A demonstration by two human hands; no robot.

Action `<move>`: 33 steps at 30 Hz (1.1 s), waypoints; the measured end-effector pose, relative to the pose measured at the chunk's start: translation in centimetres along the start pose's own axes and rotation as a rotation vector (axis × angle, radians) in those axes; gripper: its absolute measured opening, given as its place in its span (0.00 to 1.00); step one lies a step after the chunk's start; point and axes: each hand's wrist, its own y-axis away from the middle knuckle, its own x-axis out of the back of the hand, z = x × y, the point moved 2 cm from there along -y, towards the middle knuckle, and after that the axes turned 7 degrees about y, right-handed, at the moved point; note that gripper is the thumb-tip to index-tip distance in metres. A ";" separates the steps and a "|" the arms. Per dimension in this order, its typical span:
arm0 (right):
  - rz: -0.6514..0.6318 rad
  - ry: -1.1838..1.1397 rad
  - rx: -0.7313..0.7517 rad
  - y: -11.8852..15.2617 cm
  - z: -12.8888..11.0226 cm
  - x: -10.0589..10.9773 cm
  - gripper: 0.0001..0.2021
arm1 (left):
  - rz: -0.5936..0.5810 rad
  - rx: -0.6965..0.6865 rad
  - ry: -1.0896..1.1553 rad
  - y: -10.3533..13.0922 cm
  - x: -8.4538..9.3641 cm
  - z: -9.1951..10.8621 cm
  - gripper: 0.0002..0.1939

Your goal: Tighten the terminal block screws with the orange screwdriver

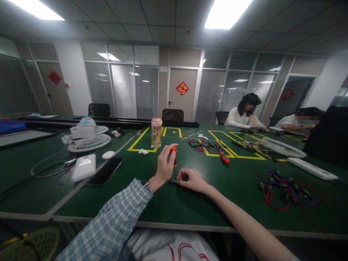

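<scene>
Orange-and-black screwdriver (175, 164), near upright: we grip it in our left hand (164, 164), tip down at the small wired board (173, 181) on the worktop (130, 208); our right hand (189, 179) pinches the board's edge.

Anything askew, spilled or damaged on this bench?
No spill or damage that I can see. Slightly untidy: the wire pile at the right is tangled, loose ends trailing, and a crumpled white scrap lies near the upright bottle. The screwdriver in the left hand looks normal.
</scene>
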 end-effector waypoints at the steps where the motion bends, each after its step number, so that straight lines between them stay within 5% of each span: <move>1: 0.001 -0.002 0.001 0.0 0.0 0.0 0.02 | 0.001 -0.002 -0.002 0.0 0.0 0.0 0.13; 33: 0.009 0.026 -0.005 0.1 -0.2 0.1 0.03 | -0.003 0.013 0.018 0.1 0.1 0.0 0.15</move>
